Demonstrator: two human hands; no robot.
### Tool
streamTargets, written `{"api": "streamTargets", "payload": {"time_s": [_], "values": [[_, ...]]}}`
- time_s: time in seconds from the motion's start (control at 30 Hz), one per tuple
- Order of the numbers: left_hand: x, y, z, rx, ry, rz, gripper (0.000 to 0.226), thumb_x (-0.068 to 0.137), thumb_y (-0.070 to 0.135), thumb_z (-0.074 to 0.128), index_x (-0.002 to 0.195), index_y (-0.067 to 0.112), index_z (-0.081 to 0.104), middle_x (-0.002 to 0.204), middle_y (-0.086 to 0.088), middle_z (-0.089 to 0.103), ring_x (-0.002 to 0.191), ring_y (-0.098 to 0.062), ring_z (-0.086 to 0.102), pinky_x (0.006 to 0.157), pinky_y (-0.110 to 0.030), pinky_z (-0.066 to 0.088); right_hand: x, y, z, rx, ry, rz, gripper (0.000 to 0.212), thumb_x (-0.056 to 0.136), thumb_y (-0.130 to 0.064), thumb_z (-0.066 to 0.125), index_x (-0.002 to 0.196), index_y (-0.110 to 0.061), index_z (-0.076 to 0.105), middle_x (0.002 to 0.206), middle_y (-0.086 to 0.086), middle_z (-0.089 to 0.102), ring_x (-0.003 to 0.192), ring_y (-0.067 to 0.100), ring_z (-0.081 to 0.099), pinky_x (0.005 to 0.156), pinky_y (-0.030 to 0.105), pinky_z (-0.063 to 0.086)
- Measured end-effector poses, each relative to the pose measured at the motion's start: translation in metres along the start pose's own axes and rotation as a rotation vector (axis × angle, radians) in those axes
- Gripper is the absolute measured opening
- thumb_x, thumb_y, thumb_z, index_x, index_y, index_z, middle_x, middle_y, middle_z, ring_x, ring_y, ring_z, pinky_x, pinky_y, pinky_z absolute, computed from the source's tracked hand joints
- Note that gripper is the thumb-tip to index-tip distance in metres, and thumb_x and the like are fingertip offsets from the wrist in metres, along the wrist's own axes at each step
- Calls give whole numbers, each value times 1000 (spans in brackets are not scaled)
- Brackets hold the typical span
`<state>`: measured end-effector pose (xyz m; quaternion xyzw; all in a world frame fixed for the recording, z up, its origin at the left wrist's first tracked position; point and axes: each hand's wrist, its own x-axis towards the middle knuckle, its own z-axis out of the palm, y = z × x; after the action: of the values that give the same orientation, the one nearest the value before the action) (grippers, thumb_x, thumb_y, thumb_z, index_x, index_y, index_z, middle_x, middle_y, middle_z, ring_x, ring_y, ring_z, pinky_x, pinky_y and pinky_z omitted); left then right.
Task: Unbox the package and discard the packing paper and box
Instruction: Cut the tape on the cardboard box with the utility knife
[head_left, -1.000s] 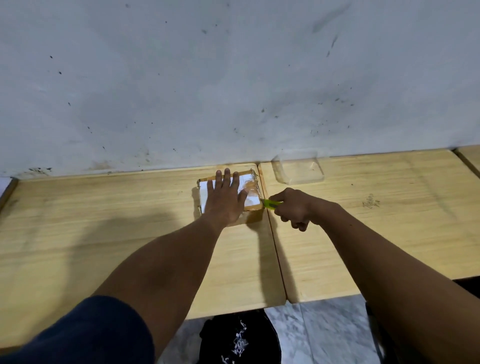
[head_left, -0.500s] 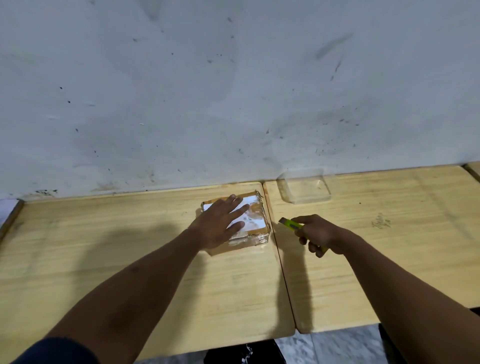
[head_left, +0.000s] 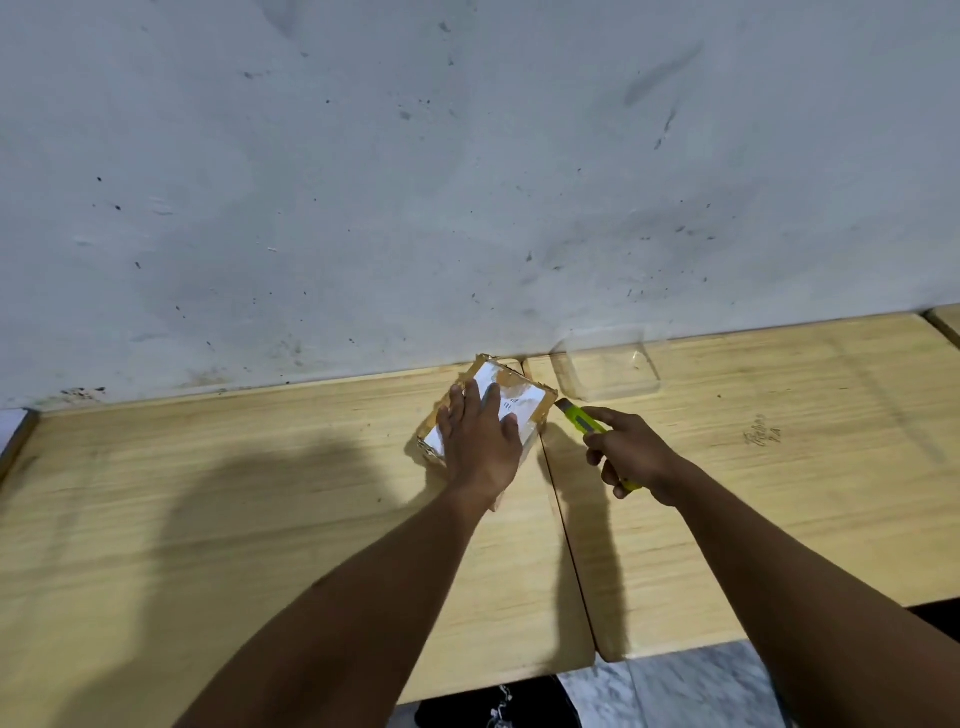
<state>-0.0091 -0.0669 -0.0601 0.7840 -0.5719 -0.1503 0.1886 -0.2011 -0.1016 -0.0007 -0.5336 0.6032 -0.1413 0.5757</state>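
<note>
A small brown cardboard package (head_left: 519, 397) with a white label and clear tape lies on the left wooden table (head_left: 208, 493), turned at an angle near the wall. My left hand (head_left: 480, 441) presses flat on top of it, fingers spread, covering its near half. My right hand (head_left: 631, 454) is closed around a yellow-green utility knife (head_left: 579, 418). The knife's tip points at the package's right corner, close to it; whether it touches is unclear.
A clear plastic container (head_left: 605, 371) stands on the right table (head_left: 779, 493) by the wall, just behind the knife. A seam (head_left: 566, 535) separates the two tables. The grey wall rises right behind the package. Marble floor (head_left: 675, 691) shows below the tables' front edge.
The package has been turned under my left hand, so it now lies diagonally. My right hand has brought the knife up toward the package's right corner.
</note>
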Motion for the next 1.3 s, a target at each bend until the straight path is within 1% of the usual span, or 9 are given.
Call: {"api": "streamTargets", "payload": {"time_s": [0.13, 0.27, 0.37, 0.53, 0.63, 0.77, 0.93, 1.07, 1.3], "values": [[8, -16, -20, 113, -80, 219, 55, 104, 36, 37, 156, 20, 25, 165, -4, 14, 153, -21, 5, 122, -34, 7, -6, 2, 1, 44, -4, -8, 48, 94, -9, 49, 137, -28, 54, 75, 10, 59, 44, 19, 44, 45, 27, 39], [17, -38, -22, 214, -120, 427, 53, 107, 39, 30, 156, 22, 25, 165, -6, 16, 153, -23, 8, 122, -34, 10, -8, 4, 6, 85, -12, -7, 47, 94, -9, 51, 136, -29, 55, 74, 11, 60, 43, 20, 45, 44, 27, 40], [13, -40, -12, 145, -111, 388, 51, 107, 37, 30, 156, 21, 27, 165, -6, 14, 153, -23, 5, 122, -34, 5, -7, 8, 8, 126, -20, 3, 47, 94, -8, 50, 136, -28, 56, 72, 11, 59, 44, 21, 43, 44, 27, 39], [-4, -20, -3, 72, -23, 153, 50, 106, 37, 30, 155, 22, 30, 166, -6, 12, 153, -22, 2, 124, -35, 4, -6, 8, 14, 149, -64, 5, 48, 95, -7, 49, 138, -27, 54, 71, 11, 57, 43, 20, 40, 44, 26, 37], [-8, -13, -3, 74, -25, 85, 51, 106, 39, 29, 155, 23, 28, 166, -7, 10, 153, -23, 1, 124, -37, 5, -2, 4, 18, 133, -57, -7, 50, 96, -7, 48, 141, -27, 51, 72, 11, 58, 43, 20, 41, 44, 27, 37], [1, -17, -11, 184, -96, 161, 56, 106, 42, 25, 157, 21, 19, 167, -6, 4, 153, -23, -3, 125, -37, 3, 3, -1, 21, 101, -48, -31, 55, 98, -8, 47, 145, -36, 44, 77, 14, 59, 44, 19, 41, 43, 27, 35], [7, -27, -13, 212, -126, 235, 59, 106, 43, 22, 158, 16, 14, 166, -8, 0, 153, -24, -7, 125, -38, 1, 1, -6, 27, 38, -42, -56, 59, 96, -7, 45, 145, -39, 43, 76, 12, 56, 45, 19, 42, 43, 26, 36], [4, -29, -6, 216, -70, 241, 59, 106, 41, 22, 158, 17, 12, 166, -8, -1, 153, -24, -7, 125, -38, 1, -1, -4, 35, 9, -52, -45, 60, 94, -7, 45, 145, -39, 44, 72, 8, 51, 45, 19, 41, 43, 26, 35], [4, -29, -3, 234, -68, 236, 58, 106, 41, 21, 159, 19, 10, 167, -8, -3, 153, -23, -9, 125, -40, 1, -2, -9, 33, -73, -89, -16, 62, 94, -5, 41, 150, -30, 38, 72, 8, 39, 43, 18, 36, 42, 24, 33]]}}
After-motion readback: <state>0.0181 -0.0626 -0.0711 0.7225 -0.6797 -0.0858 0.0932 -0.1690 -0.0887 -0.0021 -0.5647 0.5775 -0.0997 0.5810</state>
